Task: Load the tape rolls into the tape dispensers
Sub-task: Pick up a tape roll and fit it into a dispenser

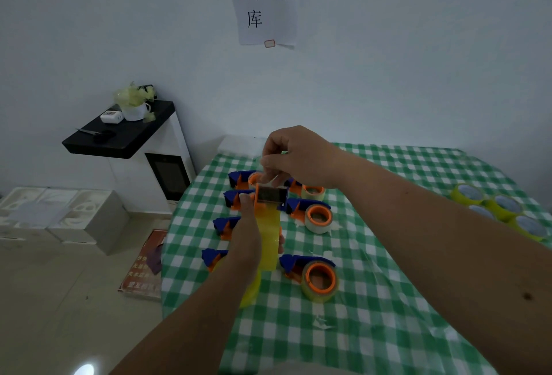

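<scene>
Both forearms reached out from the bottom of the view over the green-checked desk (388, 330). Above it the left hand (249, 234) gripped a tape dispenser (270, 195) held upright in the air, its orange head uppermost, with a strip of yellowish tape (268, 240) hanging from the head down past the wrist. The right hand (294, 156) pinched the tape's free end at the top of the head, fingers curled over it.

The likeliest trouble was the sticky strip itself: drawn off-line, it could fold onto itself or cling to the fingers, and a hard pull could drag the roll off its hub. The roll was hidden behind the left hand, so its seating could not be judged.

Loaded dispensers (310, 213) lay in two columns just below the hands, near enough for a loose strip to catch one. Spare rolls (504, 207) sat well apart at the right edge.
</scene>
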